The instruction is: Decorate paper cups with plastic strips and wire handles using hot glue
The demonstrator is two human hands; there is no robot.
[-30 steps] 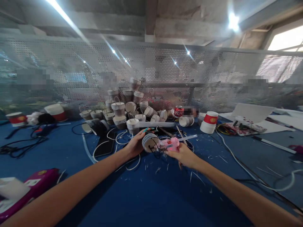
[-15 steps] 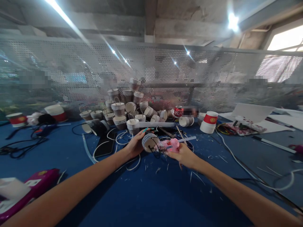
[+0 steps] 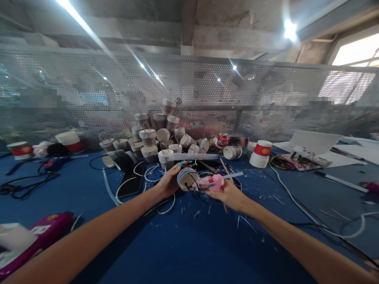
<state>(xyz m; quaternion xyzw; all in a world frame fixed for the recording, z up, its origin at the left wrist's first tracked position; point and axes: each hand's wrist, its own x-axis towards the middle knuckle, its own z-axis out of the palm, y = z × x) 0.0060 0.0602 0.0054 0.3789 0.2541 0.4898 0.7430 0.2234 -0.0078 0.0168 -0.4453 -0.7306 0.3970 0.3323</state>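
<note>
My left hand (image 3: pixel 169 182) is closed around the side of a small cup-shaped pot (image 3: pixel 187 180), tilted so that its open mouth faces me. In my right hand (image 3: pixel 230 194) is a pink glue gun (image 3: pixel 215 182), with a clear glue stick (image 3: pixel 233 174) jutting from its back end. The glue gun's nozzle points left into the mouth of the pot. A dark cord or handle (image 3: pixel 195 191) loops at the pot's rim. Whether the nozzle touches the inside cannot be made out.
Behind my hands rises a pile of similar small pots (image 3: pixel 148 137). A red drink can (image 3: pixel 223 141) and stacked paper cups (image 3: pixel 260 154) stand to its right. White cord (image 3: pixel 118 193) and scraps litter the blue table (image 3: pixel 189 244). A purple power strip (image 3: pixel 56 223) lies front left.
Almost nothing differs. Both hands still hold the pot and the glue gun in nearly the same place, and the view has shifted very slightly.
</note>
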